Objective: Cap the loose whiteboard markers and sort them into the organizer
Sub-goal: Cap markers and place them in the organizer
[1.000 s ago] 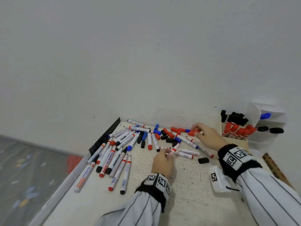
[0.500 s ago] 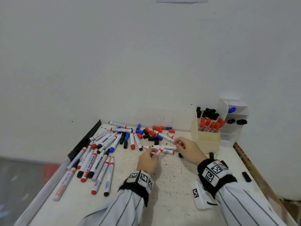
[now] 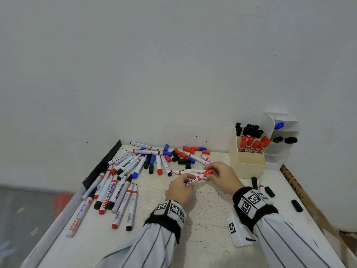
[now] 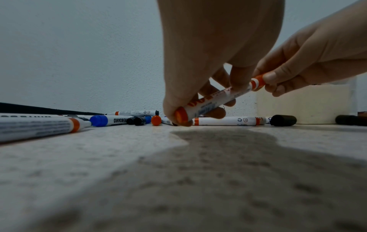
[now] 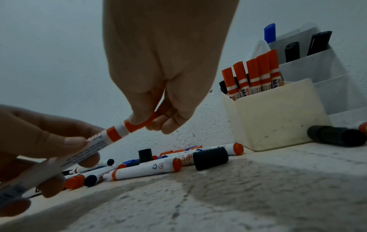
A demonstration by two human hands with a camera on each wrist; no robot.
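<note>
The head camera looks forward and down from above onto the surface [image 3: 202, 238] and the wall behind it. Both wrist cameras sit low, almost level with the surface, close behind each hand and facing the wall. All three views share the red marker [image 3: 197, 178] held between the hands and the cream organizer [image 5: 278, 116].

I am seeing both arms wearing white sleeves [image 3: 148, 246] with thin dark pinstripes running lengthwise, ending at the wrists. Each wrist is carrying a black strap, the left wristband [image 3: 171, 209] and the right wristband [image 3: 252, 202], both showing white blocks printed with black square fiducial markers. A white camera housing [image 3: 238, 232] with another such marker and a short dark cable is hanging under the right wrist, and both hands are showing bare.
</note>
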